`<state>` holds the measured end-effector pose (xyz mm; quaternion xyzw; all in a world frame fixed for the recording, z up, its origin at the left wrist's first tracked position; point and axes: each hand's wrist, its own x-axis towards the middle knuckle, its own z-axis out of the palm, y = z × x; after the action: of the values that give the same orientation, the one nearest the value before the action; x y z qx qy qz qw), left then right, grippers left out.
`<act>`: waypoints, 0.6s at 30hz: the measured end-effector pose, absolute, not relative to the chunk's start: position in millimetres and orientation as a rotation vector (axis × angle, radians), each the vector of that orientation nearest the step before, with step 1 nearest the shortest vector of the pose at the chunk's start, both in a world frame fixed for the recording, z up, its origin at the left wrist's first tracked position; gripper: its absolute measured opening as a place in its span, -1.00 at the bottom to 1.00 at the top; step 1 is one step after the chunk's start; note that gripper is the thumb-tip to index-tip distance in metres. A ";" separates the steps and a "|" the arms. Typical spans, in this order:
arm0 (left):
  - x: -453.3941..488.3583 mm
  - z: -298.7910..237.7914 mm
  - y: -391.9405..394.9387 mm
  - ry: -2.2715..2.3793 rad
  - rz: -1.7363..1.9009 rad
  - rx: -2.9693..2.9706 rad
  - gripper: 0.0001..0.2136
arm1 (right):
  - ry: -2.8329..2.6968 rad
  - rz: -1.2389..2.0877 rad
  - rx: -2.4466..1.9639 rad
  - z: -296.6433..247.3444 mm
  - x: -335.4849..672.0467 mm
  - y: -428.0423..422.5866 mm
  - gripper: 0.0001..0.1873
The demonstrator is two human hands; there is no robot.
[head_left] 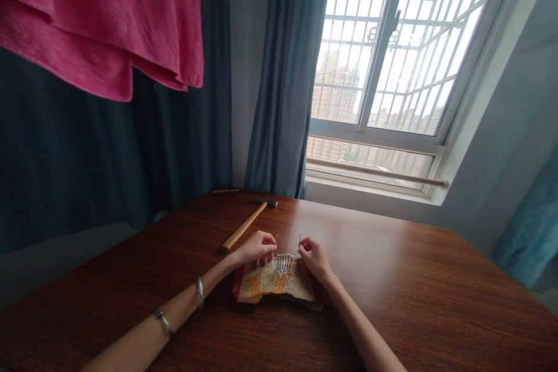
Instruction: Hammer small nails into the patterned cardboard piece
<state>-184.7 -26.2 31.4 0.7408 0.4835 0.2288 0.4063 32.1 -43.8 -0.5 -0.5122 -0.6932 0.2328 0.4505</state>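
Observation:
A piece of torn, printed cardboard point(300, 289), dotted with many small holes, lies on the table between my forearms. Several nails point(285, 261) stand upright in a cluster at its far middle edge. Above its right far corner, my right hand point(314, 254) pinches a thin nail point(299, 238) that points upward. My left hand point(260, 247) is over the far left edge, its thumb and fingertips pressed together close to the standing nails. What lies between those fingertips is too small to make out.
A hammer point(246, 226) with a wooden handle lies beyond my left hand on the brown wooden table point(392, 279). Small ring-like items point(225, 190) sit at the far left corner. A pink cloth point(108, 23) hangs at upper left, before dark curtains point(279, 81). A barred window point(375, 70) is behind.

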 end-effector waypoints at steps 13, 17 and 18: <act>-196.4 23.2 -18.8 1.626 0.649 2.421 -0.83 | -1.889 0.351 -1.410 -8.5 40.9 -41.2 -0.78; -196.7 18.3 -14.3 1.593 0.673 2.396 -0.83 | -1.862 0.368 -1.411 -9.3 41.1 -40.3 -0.77; -197.0 18.0 -13.7 1.579 0.679 2.389 -0.83 | -1.858 0.375 -1.406 -9.7 41.2 -39.9 -0.77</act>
<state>-197.0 -13.7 18.0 0.8078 0.5338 0.2294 0.0990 41.2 -39.9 -9.7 -0.5509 -0.7278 0.1469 0.3810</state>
